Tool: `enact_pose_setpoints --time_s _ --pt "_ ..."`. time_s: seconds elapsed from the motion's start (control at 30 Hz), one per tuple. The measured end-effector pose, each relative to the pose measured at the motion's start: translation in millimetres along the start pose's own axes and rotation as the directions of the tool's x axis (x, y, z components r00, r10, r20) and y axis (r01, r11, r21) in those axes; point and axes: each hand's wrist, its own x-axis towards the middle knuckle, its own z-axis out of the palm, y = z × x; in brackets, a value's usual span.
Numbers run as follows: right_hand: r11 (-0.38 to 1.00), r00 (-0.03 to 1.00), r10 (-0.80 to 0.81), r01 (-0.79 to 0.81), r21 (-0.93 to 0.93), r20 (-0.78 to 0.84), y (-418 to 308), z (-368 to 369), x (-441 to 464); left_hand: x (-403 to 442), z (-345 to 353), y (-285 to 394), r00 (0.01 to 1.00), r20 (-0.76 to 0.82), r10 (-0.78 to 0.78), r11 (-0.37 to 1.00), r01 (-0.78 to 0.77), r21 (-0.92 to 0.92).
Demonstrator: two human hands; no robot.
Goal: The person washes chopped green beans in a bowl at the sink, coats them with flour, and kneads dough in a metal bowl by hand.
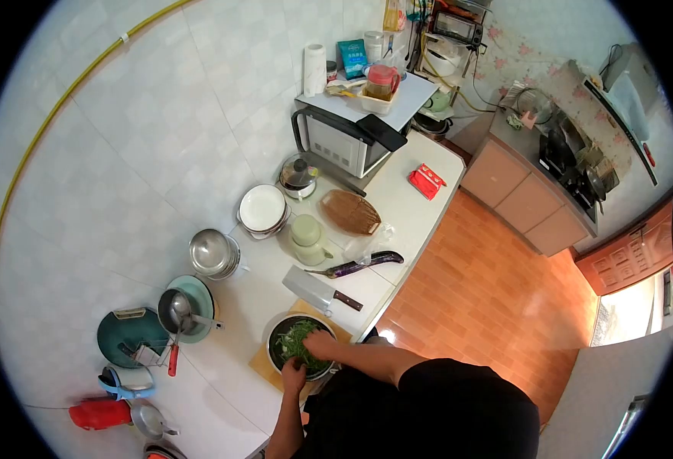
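Right hand (321, 346): in the greens (296, 336); I can't tell its grip
Left hand (294, 374): bowl (269, 343), near edge, likewise unclear

Bright, fairly even light fills the room, leaving only soft, faint shadows on the white table (233, 382). A pale patch (633, 307) at the far right is almost blown out, and the orange floor (497, 306) carries a sheen, with a small, hard glare close to the table's edge. The black shirt (443, 405) sinks into dark, losing its folds. Wide-angle distortion bends the yellow hose (42, 134) at left; black corners round the view. The greens (297, 341) appear small, their fine detail soft.
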Motion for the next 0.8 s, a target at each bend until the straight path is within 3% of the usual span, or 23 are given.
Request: enact_pose_setpoints --time_s 0.13,0.2,0.37,0.43,0.53,0.57,0.63,0.7,0.73,0.8 --pt "0.998 0.999 -0.028 0.03 -0.054 0.042 4.9 5.3 2.6 -1.0 10.0 -13.6 0.999 0.017 0.034 0.999 -0.035 0.003" --pt "0.996 0.999 -0.033 0.036 -0.081 0.042 7.6 10.8 0.7 -2.5 16.3 -16.6 0.994 0.044 0.102 0.98 -0.108 0.17" --pt "0.98 0.993 -0.109 0.115 -0.16 0.043 14.7 1.3 -14.6 -13.9 23.5 -4.4 0.987 0.109 0.121 0.946 -0.148 0.287" --pt "0.983 0.972 -0.156 0.17 -0.067 0.175 23.4 -7.2 -9.1 -14.1 27.3 4.4 0.989 0.095 0.11 0.928 -0.136 0.346" --pt "0.945 0.928 -0.32 0.327 -0.002 0.192 42.7 -12.5 6.4 -7.4 37.0 3.4 0.997 0.049 0.056 0.935 -0.07 0.348" --pt "0.943 0.925 -0.326 0.332 0.002 0.194 54.1 -15.5 9.2 1.0 47.7 -1.7 0.996 -0.033 0.081 0.933 -0.064 0.355" --pt "0.893 0.889 -0.45 0.445 0.063 0.088 65.5 -15.7 9.5 7.2 71.3 -9.2 0.989 -0.115 0.089 0.926 -0.04 0.377" --pt "0.88 0.872 -0.474 0.463 0.104 0.125 77.3 -25.0 16.7 16.4 81.0 -9.7 0.988 -0.156 -0.007 0.932 0.063 0.357" --pt "0.865 0.849 -0.499 0.48 0.145 0.173 70.9 -21.4 14.4 15.7 84.4 -6.2 0.985 -0.163 0.059 0.923 0.009 0.385" --pt "0.863 0.858 -0.496 0.47 0.185 0.135 72.3 -21.4 14.0 15.8 87.5 17.3 0.977 -0.212 -0.029 0.923 0.107 0.371"
